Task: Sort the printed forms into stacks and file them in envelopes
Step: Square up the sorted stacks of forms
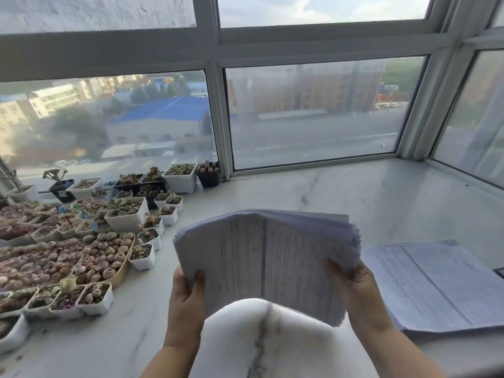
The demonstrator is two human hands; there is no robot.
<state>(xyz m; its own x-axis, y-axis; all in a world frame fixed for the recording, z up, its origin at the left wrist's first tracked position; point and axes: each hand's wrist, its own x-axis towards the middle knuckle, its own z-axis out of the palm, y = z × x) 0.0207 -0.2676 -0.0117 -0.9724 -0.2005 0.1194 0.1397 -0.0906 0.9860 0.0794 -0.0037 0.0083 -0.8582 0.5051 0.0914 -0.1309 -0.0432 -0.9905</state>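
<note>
Along the left side of the marble table (341, 192), a crowd of small succulent pots (81, 241) is sitting — white square pots, a few black ones near the window frame (221, 121), and a long tan tray (124, 271) filled with rounded, pebble-like plants.

Just right of the pots, the left hand (188, 290) is gripping the lower left corner of a thick stack of printed forms (267, 257): the thumb is pressing on the top sheet while the fingers are curling out of sight beneath the paper. The stack is being held up off the table, in the middle of the view, its sheets fanning apart along the left and right edges and its lower edge arching upward. Ruled lines and faint text are showing on the top sheet, too blurred to read.

The right hand (351, 282) is holding the stack's right edge, the thumb lying across the front and the fingers wrapping behind.

Farther right, a second pile of forms (436, 285) is lying flat on the table near its right edge — apart from the held stack, with the sheets slightly askew.
</note>
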